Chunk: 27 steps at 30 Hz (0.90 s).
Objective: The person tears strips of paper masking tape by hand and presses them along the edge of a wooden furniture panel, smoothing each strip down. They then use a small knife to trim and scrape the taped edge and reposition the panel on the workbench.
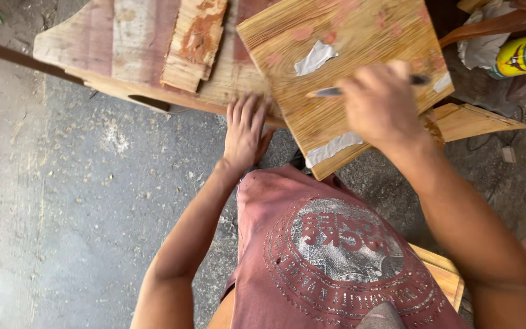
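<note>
- Nearest to me I see a faded red shirt [336, 262] with a round printed emblem, and both bare forearms reaching up from it over the grey concrete floor [80, 201].
- My left hand [246, 131] lies flat, fingers together and released, pressing on the near edge of the tabletop [123, 42] just beside the lower left edge of the wooden board [336, 36].
- My right hand [382, 103] is clenched around a thin dark-handled tool [330, 92]; its pale tip points left and lies on the board's surface.
- The board is tilted, one corner hanging off the tabletop toward me, with patches of pale filler [315, 58] and pinkish spots across its grain.
- Farther left, a small rough wood scrap [193, 42] with orange stains lies on the reddish tabletop.
- At the far right, a yellow and green can [522, 55] lies beside crumpled pale cloth [482, 42].
</note>
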Motion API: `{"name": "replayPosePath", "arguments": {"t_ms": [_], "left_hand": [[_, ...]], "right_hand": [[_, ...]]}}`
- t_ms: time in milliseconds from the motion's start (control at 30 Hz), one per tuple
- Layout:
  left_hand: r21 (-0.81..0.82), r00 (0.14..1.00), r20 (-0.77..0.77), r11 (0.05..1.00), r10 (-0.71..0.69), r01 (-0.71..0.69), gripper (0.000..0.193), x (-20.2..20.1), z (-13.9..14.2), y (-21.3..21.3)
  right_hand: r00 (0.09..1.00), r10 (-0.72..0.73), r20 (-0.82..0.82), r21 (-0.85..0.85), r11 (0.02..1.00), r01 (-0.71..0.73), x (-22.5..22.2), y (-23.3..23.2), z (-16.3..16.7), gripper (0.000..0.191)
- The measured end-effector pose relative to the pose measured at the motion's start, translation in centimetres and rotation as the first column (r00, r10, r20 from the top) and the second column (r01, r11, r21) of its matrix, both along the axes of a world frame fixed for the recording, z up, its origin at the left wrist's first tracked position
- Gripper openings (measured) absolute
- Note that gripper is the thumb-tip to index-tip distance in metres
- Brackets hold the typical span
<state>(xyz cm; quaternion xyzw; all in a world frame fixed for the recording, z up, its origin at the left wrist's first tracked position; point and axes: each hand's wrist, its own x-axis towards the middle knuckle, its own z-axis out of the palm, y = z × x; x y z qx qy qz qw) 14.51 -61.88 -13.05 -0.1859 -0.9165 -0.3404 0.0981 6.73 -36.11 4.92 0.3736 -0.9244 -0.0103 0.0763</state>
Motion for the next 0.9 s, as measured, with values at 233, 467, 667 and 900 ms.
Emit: {"name": "replayPosePath", "arguments": {"t_ms": [233, 467, 667, 900], "left_hand": [[-0.164, 0.891, -0.153, 0.900, -0.428, 0.404, 0.062, 1.8, 1.2, 3.6], [-0.276, 0.818, 0.056, 0.779, -0.572, 0.563, 0.080, 2.8, 5.6, 10.7], [-0.389, 0.868, 0.012, 0.797, -0.497, 0.462, 0.065, 4.7, 4.5, 7.1], [-0.472, 0.980, -0.124, 0.878, -0.155, 0.079, 0.061, 5.1, 3.3, 4.1]], "right_hand": [[0.834, -0.511, 0.209, -0.432, 0.717, 0.547, 8.2, 11.1, -2.3, 0.020], [0.754, -0.556, 0.349, -0.369, 0.659, 0.656, 11.0, 12.0, -8.8, 0.040], [0.865, -0.431, 0.255, -0.377, 0.780, 0.500, 14.0, 12.0, -11.3, 0.051], [0.622, -0.459, 0.634, -0.581, 0.248, 0.775, 13.5, 18.2, -15.7, 0.017]]}}
